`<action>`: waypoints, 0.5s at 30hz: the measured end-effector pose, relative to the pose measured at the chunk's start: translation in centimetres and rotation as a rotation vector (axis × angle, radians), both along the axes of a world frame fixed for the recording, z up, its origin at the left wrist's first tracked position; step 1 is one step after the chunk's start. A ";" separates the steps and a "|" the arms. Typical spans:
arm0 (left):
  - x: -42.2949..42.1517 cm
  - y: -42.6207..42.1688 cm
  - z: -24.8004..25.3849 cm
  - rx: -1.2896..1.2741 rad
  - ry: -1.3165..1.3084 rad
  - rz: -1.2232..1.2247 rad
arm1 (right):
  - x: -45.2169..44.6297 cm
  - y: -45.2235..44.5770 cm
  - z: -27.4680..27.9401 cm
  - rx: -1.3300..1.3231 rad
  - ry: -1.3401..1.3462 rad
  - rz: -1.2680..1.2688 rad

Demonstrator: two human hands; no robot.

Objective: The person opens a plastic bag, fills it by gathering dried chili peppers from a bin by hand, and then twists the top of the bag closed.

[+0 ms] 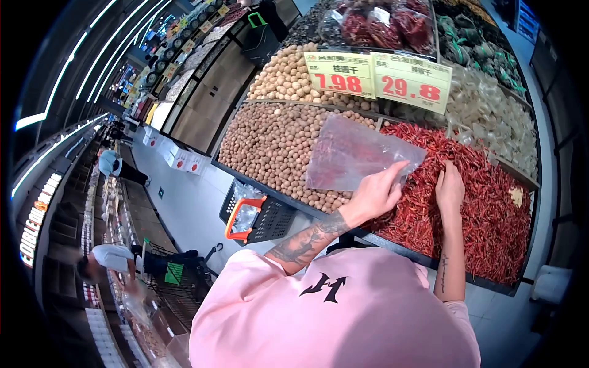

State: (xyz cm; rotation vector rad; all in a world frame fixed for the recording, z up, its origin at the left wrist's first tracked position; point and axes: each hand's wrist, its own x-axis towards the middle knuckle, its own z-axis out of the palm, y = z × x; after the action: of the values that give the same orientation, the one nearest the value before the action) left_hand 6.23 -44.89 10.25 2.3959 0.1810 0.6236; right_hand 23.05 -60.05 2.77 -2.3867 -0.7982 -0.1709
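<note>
My left hand is closed on the edge of a clear plastic bag, pinching it near its right end. The bag looks flat and lies over a bin of round brown dried longans, reaching across to the chilies. In the heap of dried red chilies, my right hand is closed, its fingers curled against the chilies at the tips. How many chilies it grips is hidden.
Two price signs stand at the bins' back divider. Paler round goods and translucent dried pieces fill neighbouring bins. A black basket with an orange handle is at the left edge. A person bends beside a cart further left.
</note>
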 end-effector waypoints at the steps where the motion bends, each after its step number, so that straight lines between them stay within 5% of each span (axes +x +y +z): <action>1: -0.2 0.6 -0.1 -0.032 -0.031 -0.021 | -0.4 0.5 0.2 0.021 0.022 0.039; 4: -1.0 1.9 0.2 -0.107 -0.090 -0.081 | -2.3 3.2 1.9 -0.173 0.284 0.268; 7: -2.0 2.5 -0.8 -0.109 -0.169 -0.170 | -3.5 7.4 0.1 0.129 0.545 0.529; 10: -4.0 2.8 -0.7 -0.152 -0.156 -0.257 | -4.2 14.6 1.0 0.297 0.569 0.517; 15: -5.8 4.7 -0.3 -0.189 -0.163 -0.167 | -4.9 16.7 2.8 0.216 0.388 0.606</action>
State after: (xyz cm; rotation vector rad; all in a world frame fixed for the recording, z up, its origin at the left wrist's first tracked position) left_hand 0.45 -40.16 9.90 2.1417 -0.0282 0.6872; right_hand 18.10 -43.38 5.58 -1.7997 -1.1901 0.4176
